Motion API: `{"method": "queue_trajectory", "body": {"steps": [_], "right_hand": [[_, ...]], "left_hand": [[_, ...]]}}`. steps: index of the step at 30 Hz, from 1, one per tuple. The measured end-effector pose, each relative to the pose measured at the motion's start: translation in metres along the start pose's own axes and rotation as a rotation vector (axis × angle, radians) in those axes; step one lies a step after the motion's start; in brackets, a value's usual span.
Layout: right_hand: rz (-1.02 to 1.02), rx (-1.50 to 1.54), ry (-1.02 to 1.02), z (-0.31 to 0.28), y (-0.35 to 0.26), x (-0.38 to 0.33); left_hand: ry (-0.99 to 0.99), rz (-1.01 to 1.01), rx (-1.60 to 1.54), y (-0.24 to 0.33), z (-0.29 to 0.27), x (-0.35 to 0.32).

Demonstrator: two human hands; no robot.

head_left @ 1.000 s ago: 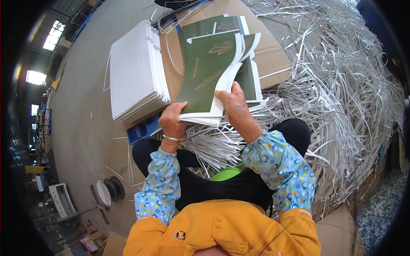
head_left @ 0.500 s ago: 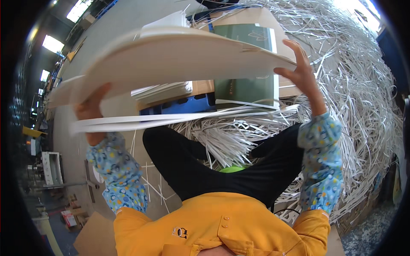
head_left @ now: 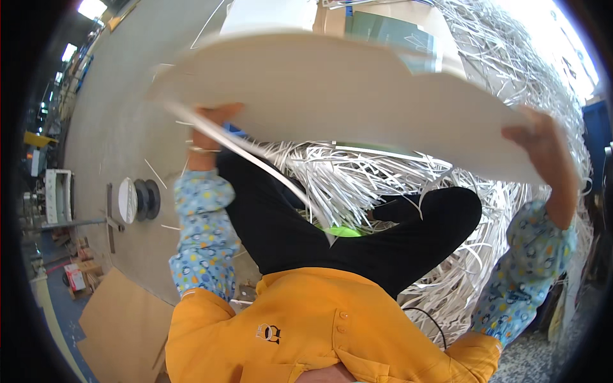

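Observation:
A large off-white paper sheet [head_left: 357,96], or a thin stack of sheets, is raised and bowed in front of me, blurred by motion. My left hand [head_left: 214,124] is closed on its left part, with some fingers hidden. At the right end, my right hand [head_left: 536,137] grips the edge between thumb and fingers. From beside my left hand a long white paper strip [head_left: 274,171] slants down toward my lap. Behind the sheet lies a dark green printed sheet [head_left: 389,32], partly covered.
Shredded white paper strips [head_left: 345,182] heap between my legs and spread across the right side. A white stack [head_left: 268,16] stands at the back. On the floor to the left are a round dark spool [head_left: 150,199] and a cardboard sheet [head_left: 124,325]. A green object [head_left: 338,231] shows under me.
Both hands have shifted to the right with the paper sheet, which now tilts down at its right end. The white strip has swung from nearly level to slanting toward my lap. The view has also shifted.

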State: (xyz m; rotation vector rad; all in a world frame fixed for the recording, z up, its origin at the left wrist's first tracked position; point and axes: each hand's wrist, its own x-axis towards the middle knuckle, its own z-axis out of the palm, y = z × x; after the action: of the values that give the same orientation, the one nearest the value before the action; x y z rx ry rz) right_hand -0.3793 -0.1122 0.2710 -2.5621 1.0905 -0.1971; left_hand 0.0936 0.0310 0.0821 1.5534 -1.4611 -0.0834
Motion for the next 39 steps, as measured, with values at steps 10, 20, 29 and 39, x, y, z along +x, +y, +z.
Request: {"method": "queue_trajectory", "body": {"steps": [10, 20, 29, 39], "right_hand": [[0.394, -0.081, -0.014, 0.190, 0.119, -0.012], [0.241, -0.073, 0.011, 0.200, 0.071, 0.012], [0.168, 0.403, -0.037, 0.204, 0.057, 0.023], [0.275, 0.924, 0.360, 0.150, 0.028, 0.010]], "left_hand": [[-0.333, -0.546, -0.706, -0.035, 0.190, -0.108], [-0.229, -0.449, -0.853, 0.000, 0.169, -0.084], [-0.252, -0.498, -0.981, -0.006, 0.168, -0.084], [-0.264, -0.421, -0.832, -0.010, 0.170, -0.089]]}}
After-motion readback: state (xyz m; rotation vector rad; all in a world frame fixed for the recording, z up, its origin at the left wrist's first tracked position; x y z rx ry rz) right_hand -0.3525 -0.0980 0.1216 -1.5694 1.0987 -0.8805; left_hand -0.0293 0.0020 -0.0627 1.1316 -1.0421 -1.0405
